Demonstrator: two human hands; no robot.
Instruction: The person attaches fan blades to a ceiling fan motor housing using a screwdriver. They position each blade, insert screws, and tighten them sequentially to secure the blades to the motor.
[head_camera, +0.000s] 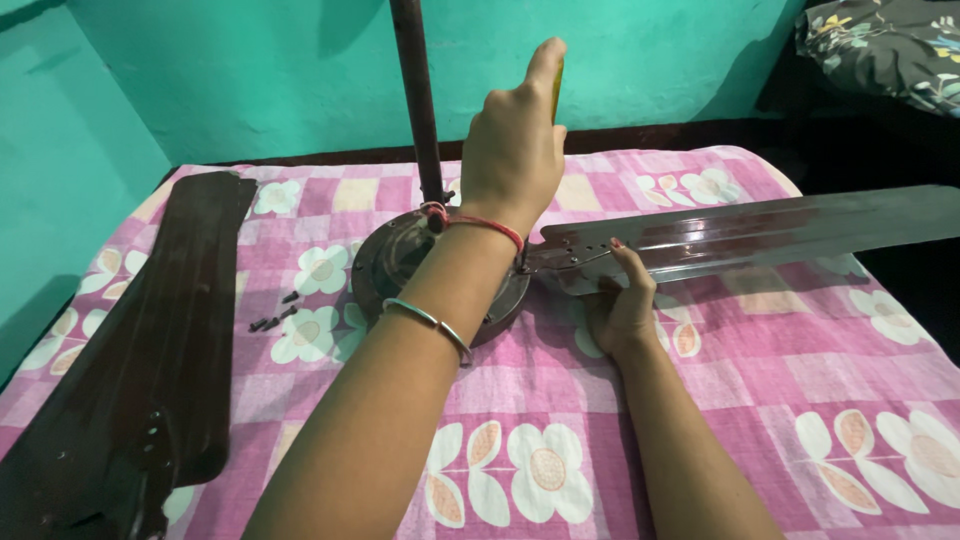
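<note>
Two hands engaged: left hand (515, 150) fingers clamped on a yellow-handled tool (557, 85); right hand (622, 305) fingers grip fan blade (760, 235) overhanging bed's (700, 400) right edge.

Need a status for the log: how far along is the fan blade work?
Looks done: two dark blades lie detached beside loose screws. In hand: left hand grips a yellow-handled tool over the motor hub; right hand steadies the one blade on the hub. Left: that blade's joint; mounting or removing, unclear.
</note>
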